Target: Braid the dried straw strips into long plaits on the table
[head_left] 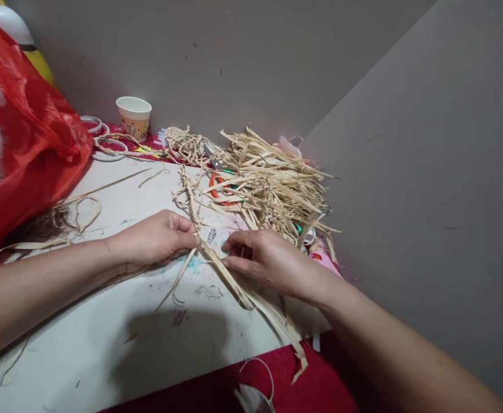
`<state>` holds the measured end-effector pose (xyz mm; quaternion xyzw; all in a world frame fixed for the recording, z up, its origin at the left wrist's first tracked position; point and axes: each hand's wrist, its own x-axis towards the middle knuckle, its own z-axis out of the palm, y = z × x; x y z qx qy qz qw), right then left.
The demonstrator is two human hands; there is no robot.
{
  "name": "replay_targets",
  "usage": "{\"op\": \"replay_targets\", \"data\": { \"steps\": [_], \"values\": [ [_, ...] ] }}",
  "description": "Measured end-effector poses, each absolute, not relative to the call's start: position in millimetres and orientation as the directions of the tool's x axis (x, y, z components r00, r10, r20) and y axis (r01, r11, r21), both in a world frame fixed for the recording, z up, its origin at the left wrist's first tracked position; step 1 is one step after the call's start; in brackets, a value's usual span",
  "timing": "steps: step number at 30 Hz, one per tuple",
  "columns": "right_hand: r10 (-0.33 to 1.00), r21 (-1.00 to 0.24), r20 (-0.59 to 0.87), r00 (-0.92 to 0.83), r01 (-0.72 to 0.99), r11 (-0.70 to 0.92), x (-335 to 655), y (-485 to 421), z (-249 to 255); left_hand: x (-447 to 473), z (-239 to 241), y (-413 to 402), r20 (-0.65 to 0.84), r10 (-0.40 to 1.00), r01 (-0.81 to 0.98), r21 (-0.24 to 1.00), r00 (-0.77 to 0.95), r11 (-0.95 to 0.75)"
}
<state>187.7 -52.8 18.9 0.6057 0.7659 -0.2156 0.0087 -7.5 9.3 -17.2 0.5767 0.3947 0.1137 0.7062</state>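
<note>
A braid of dry, straw-coloured plant strips [190, 198] runs up the white board, its loose strips fanning out toward me. At the lower end of the braid, my left hand [171, 238] pinches it between thumb and fingers. My right hand [262, 255] hovers just to the right, thumb and fingers curved apart, with no strip plainly between them. Below it, a wide flat strip [227, 275] slants down to the right from the pinch. Longer pale strips [279, 321] trail beneath my right wrist over the board's front edge.
A heap of dry strips [277, 178] lies at the back right, with orange-handled scissors [219, 192] at its left side. Behind the white board [83, 344] stand a paper cup [134, 117] and a coil of braided cord [184, 143]. A red plastic bag [40, 132] fills the left.
</note>
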Motion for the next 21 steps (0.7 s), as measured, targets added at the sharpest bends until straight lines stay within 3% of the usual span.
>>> {"op": "replay_targets", "data": {
  "steps": [6, 13, 17, 21],
  "values": [
    [0.923, -0.315, -0.307, -0.231, 0.94, 0.13, 185, -62, 15, -7, -15, 9, -0.429, 0.618, 0.309, 0.903, 0.659, 0.297],
    [0.932, -0.396, -0.267, -0.245, 0.91, 0.125, 179, -59, 3, -9, -15, 9, -0.431, 0.611, 0.305, 0.902, 0.664, 0.305],
    [0.926, -0.513, -0.289, -0.244, 0.856, 0.066, 190, -54, 2, -9, -15, 9, -0.432, 0.61, 0.303, 0.902, 0.665, 0.308],
    [0.926, -0.695, -0.335, -0.175, 0.71, -0.117, 202, -51, 6, -9, -15, 8, -0.429, 0.612, 0.3, 0.903, 0.665, 0.307]
  ]
}}
